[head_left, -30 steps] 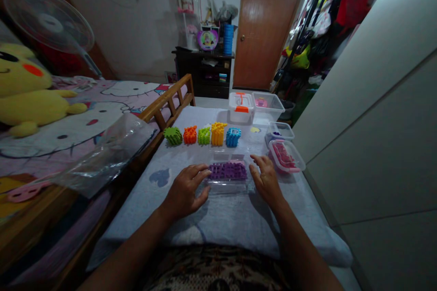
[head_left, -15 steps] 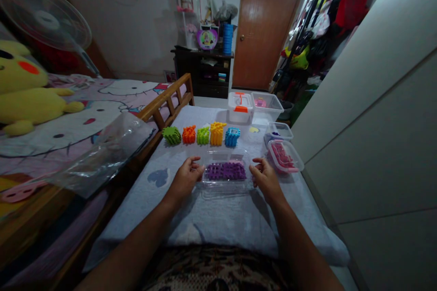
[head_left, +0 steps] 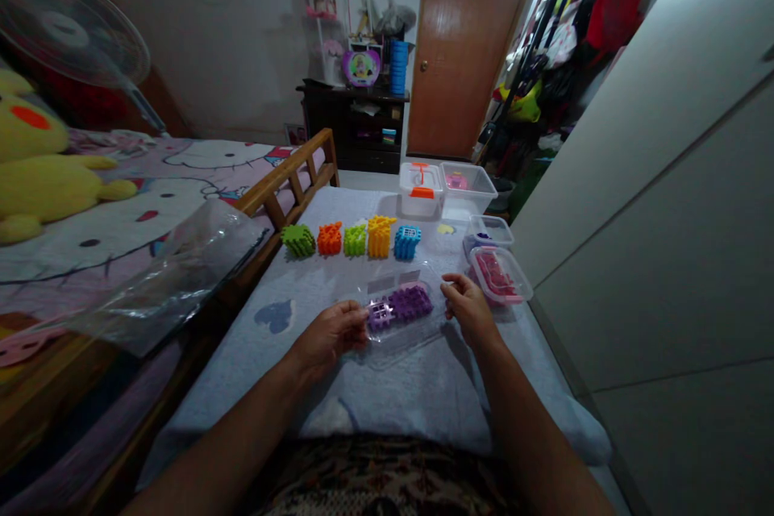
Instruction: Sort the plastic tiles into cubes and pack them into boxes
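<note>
Between my hands, a clear plastic container (head_left: 387, 351) lies tilted over the blue-grey cloth, with purple interlocking toy pieces (head_left: 411, 304) inside it. My left hand (head_left: 332, 330) pinches its left end between thumb and fingers. At the right end, my right hand (head_left: 467, 305) grips the rim with bent fingers. Behind the container stand bundled toy pieces in a row: dark green (head_left: 298, 241), orange (head_left: 330, 239), lime green (head_left: 355, 239), yellow (head_left: 380, 237) and blue (head_left: 407, 242).
To the right, a lidded box of pink pieces (head_left: 497, 274) sits before a clear tub (head_left: 499, 230). Farther back are a box with orange clips (head_left: 422, 190) and an open clear bin (head_left: 475, 192). A wooden bed rail (head_left: 290, 177) borders the left side; a pale cabinet (head_left: 665, 218) flanks the right.
The clear container has turned anticlockwise, its left end coming nearer to me and its right end going farther away. My left hand has moved down with it. The view has shifted slightly.
</note>
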`<state>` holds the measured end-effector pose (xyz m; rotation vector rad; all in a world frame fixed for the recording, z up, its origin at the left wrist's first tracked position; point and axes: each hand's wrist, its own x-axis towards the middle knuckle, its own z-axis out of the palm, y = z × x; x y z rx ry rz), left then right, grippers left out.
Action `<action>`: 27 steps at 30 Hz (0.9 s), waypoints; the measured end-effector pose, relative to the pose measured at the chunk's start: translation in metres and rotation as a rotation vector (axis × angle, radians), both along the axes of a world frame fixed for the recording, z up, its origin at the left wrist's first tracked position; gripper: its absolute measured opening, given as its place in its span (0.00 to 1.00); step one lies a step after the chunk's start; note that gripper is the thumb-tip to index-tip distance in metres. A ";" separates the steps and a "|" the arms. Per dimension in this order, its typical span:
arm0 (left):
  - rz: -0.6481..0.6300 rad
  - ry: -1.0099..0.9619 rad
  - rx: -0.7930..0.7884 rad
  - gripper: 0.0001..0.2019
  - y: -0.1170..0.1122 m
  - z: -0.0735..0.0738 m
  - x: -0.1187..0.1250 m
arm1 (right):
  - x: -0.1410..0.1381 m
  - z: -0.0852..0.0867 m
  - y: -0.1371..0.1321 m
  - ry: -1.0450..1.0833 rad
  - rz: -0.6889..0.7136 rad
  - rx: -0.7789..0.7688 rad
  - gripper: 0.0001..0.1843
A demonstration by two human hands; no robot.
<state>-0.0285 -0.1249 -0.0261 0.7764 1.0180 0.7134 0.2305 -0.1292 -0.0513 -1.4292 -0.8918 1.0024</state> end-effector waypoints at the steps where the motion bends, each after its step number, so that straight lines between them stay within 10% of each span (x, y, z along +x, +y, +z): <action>1: -0.022 -0.003 -0.008 0.18 -0.005 0.000 0.001 | 0.001 0.000 0.002 0.003 -0.007 0.002 0.21; 7: -0.100 0.132 0.044 0.21 -0.017 -0.005 -0.010 | 0.000 0.009 -0.011 0.155 -0.074 -0.036 0.27; 15: 0.063 0.404 0.403 0.24 0.024 0.014 -0.020 | -0.024 0.017 -0.073 0.312 -0.051 -0.145 0.30; 21: -0.100 0.355 0.275 0.20 0.026 0.017 -0.005 | -0.048 0.021 -0.088 0.418 0.127 -0.170 0.28; 27: -0.110 0.206 0.118 0.14 0.015 0.011 0.005 | -0.042 0.023 -0.078 0.392 0.023 -0.122 0.28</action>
